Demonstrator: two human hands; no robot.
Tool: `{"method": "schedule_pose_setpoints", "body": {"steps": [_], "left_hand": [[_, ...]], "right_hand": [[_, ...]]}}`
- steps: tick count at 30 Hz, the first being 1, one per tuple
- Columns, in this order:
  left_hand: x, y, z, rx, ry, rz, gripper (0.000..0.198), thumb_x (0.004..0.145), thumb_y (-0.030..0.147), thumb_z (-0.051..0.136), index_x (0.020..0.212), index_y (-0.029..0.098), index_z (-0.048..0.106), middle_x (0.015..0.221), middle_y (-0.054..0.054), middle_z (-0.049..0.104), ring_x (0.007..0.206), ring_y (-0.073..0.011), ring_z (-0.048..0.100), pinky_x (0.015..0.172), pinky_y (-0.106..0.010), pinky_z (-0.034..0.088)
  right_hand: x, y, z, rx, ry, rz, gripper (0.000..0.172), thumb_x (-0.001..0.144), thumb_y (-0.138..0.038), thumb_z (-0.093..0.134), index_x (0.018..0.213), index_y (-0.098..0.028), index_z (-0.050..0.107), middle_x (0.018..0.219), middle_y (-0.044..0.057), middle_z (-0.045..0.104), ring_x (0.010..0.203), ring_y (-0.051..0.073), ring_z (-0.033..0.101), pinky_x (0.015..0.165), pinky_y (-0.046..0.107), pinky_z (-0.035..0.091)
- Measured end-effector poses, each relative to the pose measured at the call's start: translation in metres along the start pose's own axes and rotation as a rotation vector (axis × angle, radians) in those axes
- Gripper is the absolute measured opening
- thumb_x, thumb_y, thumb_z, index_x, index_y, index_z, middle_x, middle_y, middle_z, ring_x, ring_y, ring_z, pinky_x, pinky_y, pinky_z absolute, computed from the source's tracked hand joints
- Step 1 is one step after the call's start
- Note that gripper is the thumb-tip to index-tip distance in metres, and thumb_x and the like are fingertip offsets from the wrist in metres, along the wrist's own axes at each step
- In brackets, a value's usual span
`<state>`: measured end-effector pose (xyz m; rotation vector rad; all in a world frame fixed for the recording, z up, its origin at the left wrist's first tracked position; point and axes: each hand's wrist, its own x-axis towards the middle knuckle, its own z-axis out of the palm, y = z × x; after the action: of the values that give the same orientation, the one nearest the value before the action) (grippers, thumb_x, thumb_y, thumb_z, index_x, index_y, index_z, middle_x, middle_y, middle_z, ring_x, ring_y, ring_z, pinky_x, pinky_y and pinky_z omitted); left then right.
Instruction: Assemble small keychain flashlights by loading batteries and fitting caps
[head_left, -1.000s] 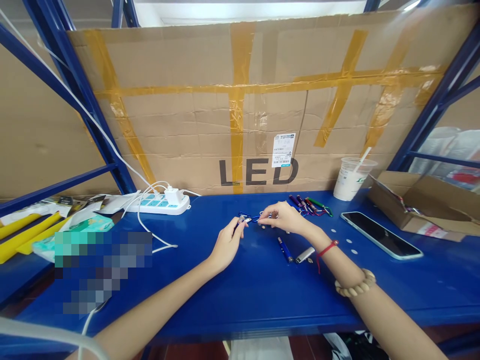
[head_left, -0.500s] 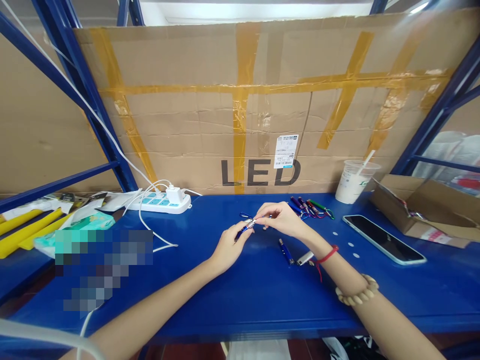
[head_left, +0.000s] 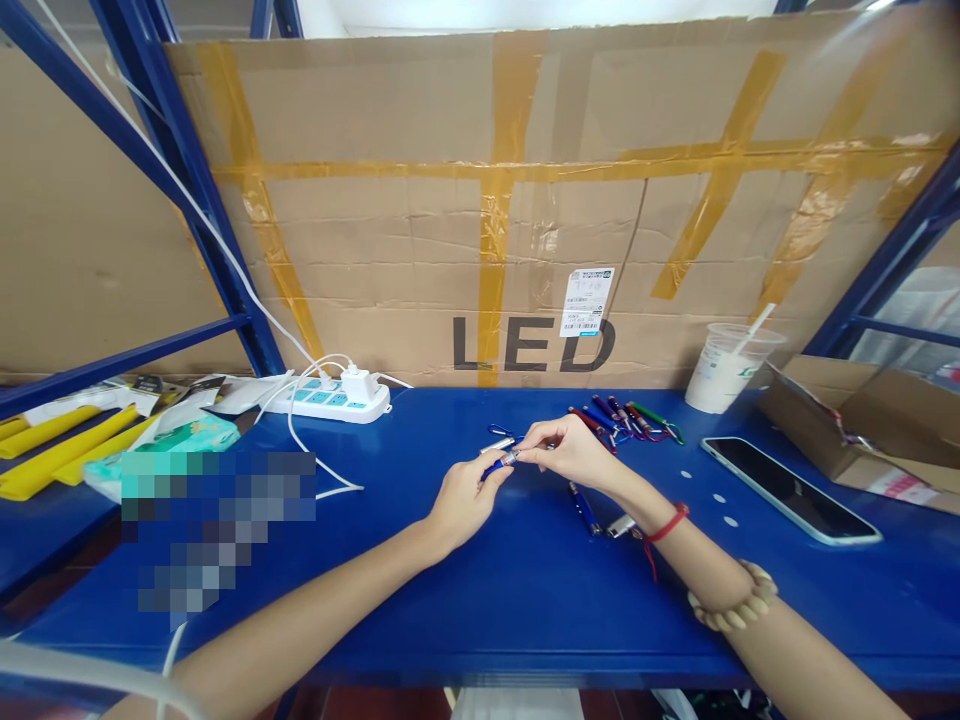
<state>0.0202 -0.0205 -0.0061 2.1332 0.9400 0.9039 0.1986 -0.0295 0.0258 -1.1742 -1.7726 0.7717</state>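
My left hand (head_left: 459, 508) is closed around a slim blue keychain flashlight (head_left: 493, 468), its silver end pointing right. My right hand (head_left: 574, 450) meets it there, thumb and fingertips pinched at the silver end. Just behind the held flashlight a silver strip (head_left: 497, 446) shows, partly covered by the fingers. A blue carabiner clip (head_left: 501, 431) lies on the table beyond the hands. Below my right wrist rest another blue flashlight (head_left: 584, 510) and a small silver piece (head_left: 621, 526), close to the red string bracelet.
Several coloured flashlights with clips (head_left: 626, 415) lie behind my right hand. Further right are a plastic cup with a straw (head_left: 718, 375), a phone (head_left: 791, 490) and an open cardboard box (head_left: 832, 440). A white power strip (head_left: 337, 402) with cables and yellow tubes (head_left: 71, 455) sit left.
The view has turned slightly left, so the scene sits further right. Both hands stay together at the flashlight; a silver strip now shows behind it.
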Motion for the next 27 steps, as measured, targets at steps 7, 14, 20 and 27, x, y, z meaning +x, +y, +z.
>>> {"method": "schedule_pose_setpoints", "body": {"steps": [7,14,20,27], "left_hand": [[0.0006,0.0018,-0.0008,0.005,0.026,-0.015,0.033,0.086,0.031,0.042,0.113,0.025,0.06,0.093,-0.001,0.069,0.062,-0.0141,0.058,0.065,-0.024,0.044],[0.0026,0.0029,-0.0013,0.001,0.011,-0.041,0.031,0.086,0.032,0.042,0.109,0.024,0.061,0.088,0.0,0.07,0.065,-0.0143,0.058,0.063,-0.023,0.043],[0.0047,0.0003,-0.0002,-0.022,0.019,-0.041,0.031,0.086,0.033,0.042,0.109,0.025,0.061,0.093,0.0,0.07,0.08,-0.0179,0.062,0.077,-0.027,0.044],[0.0062,-0.0038,0.0017,-0.028,0.02,-0.046,0.03,0.087,0.036,0.04,0.107,0.026,0.061,0.094,0.0,0.069,0.087,-0.0184,0.062,0.083,-0.028,0.044]], "right_hand": [[-0.0011,-0.0018,0.0054,0.028,-0.008,0.048,0.034,0.066,-0.045,0.067,0.067,-0.011,0.07,0.059,0.006,0.066,0.039,0.006,0.044,0.035,0.018,0.033],[0.001,-0.0016,0.0049,0.086,-0.015,0.079,0.039,0.062,-0.049,0.069,0.068,-0.01,0.07,0.061,0.006,0.066,0.039,0.006,0.045,0.034,0.018,0.038],[0.0011,-0.0042,0.0046,0.069,-0.013,0.09,0.041,0.064,-0.051,0.067,0.068,-0.011,0.069,0.062,0.006,0.066,0.039,0.006,0.048,0.036,0.019,0.04],[0.0009,-0.0068,0.0049,0.09,-0.004,0.08,0.041,0.062,-0.052,0.067,0.071,-0.012,0.071,0.064,0.005,0.067,0.039,0.006,0.047,0.038,0.02,0.041]]}}
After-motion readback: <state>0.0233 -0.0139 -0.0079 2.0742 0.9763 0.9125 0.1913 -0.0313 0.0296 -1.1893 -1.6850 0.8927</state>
